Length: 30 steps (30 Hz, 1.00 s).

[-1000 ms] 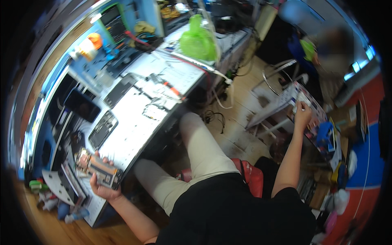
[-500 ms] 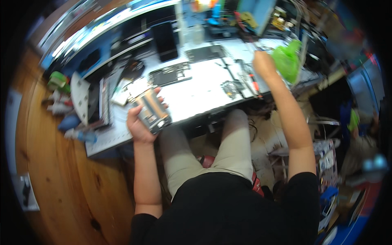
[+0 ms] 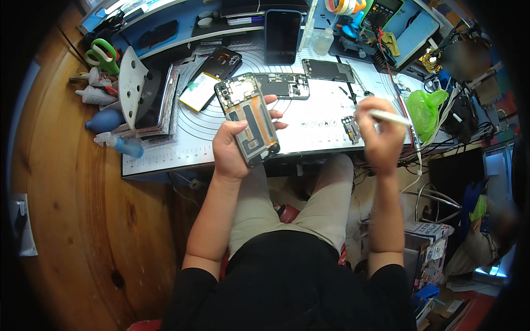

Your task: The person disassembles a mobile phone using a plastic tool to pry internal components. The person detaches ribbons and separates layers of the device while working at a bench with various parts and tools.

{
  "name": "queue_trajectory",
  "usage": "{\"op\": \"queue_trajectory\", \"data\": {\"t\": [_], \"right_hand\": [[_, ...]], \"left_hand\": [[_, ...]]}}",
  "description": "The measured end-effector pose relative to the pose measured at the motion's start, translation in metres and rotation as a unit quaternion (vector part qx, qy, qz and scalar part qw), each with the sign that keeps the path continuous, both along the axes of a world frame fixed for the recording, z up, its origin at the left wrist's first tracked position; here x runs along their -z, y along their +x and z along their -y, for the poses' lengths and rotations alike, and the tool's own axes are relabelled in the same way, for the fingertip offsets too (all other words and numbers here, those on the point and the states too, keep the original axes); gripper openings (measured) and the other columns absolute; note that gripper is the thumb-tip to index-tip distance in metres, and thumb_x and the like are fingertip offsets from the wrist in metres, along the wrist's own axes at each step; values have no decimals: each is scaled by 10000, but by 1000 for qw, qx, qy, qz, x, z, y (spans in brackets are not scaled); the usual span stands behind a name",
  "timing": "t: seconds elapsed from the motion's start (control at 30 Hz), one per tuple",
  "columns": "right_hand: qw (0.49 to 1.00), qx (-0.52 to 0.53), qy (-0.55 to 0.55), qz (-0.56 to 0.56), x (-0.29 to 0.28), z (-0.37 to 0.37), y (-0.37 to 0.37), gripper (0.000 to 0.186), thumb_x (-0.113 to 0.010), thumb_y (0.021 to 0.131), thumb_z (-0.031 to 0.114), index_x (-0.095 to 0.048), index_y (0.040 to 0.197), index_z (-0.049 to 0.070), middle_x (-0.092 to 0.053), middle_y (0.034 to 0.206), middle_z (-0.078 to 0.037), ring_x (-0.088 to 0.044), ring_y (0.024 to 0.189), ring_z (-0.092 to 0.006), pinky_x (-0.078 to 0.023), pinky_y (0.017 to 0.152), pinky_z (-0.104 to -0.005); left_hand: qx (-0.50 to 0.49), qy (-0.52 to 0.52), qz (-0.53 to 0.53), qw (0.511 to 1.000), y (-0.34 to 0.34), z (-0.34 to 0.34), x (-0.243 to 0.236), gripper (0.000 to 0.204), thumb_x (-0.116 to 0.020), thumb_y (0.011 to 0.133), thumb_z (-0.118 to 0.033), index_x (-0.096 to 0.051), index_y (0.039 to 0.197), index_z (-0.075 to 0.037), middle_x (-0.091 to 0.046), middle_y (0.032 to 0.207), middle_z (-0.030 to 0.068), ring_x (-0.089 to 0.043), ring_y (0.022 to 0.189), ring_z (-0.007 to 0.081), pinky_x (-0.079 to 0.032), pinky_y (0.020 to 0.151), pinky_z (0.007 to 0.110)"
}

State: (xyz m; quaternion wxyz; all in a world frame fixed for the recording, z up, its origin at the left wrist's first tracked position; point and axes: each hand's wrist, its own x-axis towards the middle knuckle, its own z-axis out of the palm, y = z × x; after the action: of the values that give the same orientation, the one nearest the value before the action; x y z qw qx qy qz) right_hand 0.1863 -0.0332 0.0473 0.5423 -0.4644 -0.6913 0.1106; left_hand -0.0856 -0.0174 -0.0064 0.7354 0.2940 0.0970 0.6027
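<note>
Two bare forearms reach up from the lower edge over the person's lap. The left hand is turned palm up, its thumb across the near side and its other fingers showing past the far side, wrapped firmly around an opened black-rimmed rectangular phone frame with copper-coloured strips and pale metal plates. This frame is held tilted, above the front edge of the white tabletop. The right hand, blurred, is raised with bent fingers closed around a slim white pen-shaped tool, well apart from the frame.

Counted on the tabletop: one second opened phone with a dark battery, lying just behind the held frame; one flat dark-grey rectangular phone part; one phone with a dark screen standing upright; one black phone back with a camera area; one white-and-yellow rectangular battery, partly over that back; one small grey metal plate with holes. One knotted light-green plastic bag stands to the right; one blue rubber bulb and one clear-blue spray bottle are at the left.

Scale marks and small round symbols are printed across the tabletop, and a cardboard box at lower right carries dark lettering.
</note>
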Motion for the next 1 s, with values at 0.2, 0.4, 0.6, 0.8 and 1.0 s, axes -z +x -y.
{"op": "queue_trajectory", "data": {"t": [0.2, 0.4, 0.6, 0.8, 1.0], "right_hand": [[995, -59, -64, -40, 18, 22, -78, 204, -592, 880, -62, -697, 1040, 6, -658, 982, -130, -670, 869, -231, -538, 720, -313], [999, 15, -16, -35, 46, 6, -103, 122, -766, 866, 40, -713, 974, 22, -683, 928, -103, -674, 784, -212, -543, 678, -316], [997, 9, -1, -76, 50, 4, -104, 72, -749, 880, 9, -692, 924, 3, -686, 894, -119, -694, 792, -222, -543, 688, -330], [997, -4, -26, -72, 45, 8, -106, 64, -735, 890, -5, -674, 906, -14, -681, 897, -136, -719, 837, -258, -549, 710, -338], [998, -24, 4, -61, 51, 4, -102, 66, -714, 900, -28, -652, 917, -14, -660, 893, -148, -725, 868, -295, -554, 721, -356]], "left_hand": [[31, 17, -23, 999, 22, 1, -3, 656, -401, 874, -233, -429, 1426, 121, -557, 1377, 249, -635, 1155, 324, -541, 1004, 459], [-5, 17, -65, 998, 29, 5, 2, 509, -462, 911, -111, -501, 1377, 88, -601, 1357, 203, -671, 1123, 255, -582, 947, 385], [-58, 1, -144, 988, 31, 5, 11, 355, -530, 955, 0, -598, 1298, 62, -687, 1241, 156, -694, 1073, 220, -584, 940, 368], [-72, 0, -179, 981, 32, 7, 8, 306, -546, 961, -16, -635, 1244, 62, -715, 1169, 145, -705, 1030, 208, -581, 922, 357], [-68, 2, -207, 976, 31, 6, 4, 298, -534, 958, -27, -649, 1214, 72, -725, 1134, 140, -714, 993, 201, -582, 896, 337]]}}
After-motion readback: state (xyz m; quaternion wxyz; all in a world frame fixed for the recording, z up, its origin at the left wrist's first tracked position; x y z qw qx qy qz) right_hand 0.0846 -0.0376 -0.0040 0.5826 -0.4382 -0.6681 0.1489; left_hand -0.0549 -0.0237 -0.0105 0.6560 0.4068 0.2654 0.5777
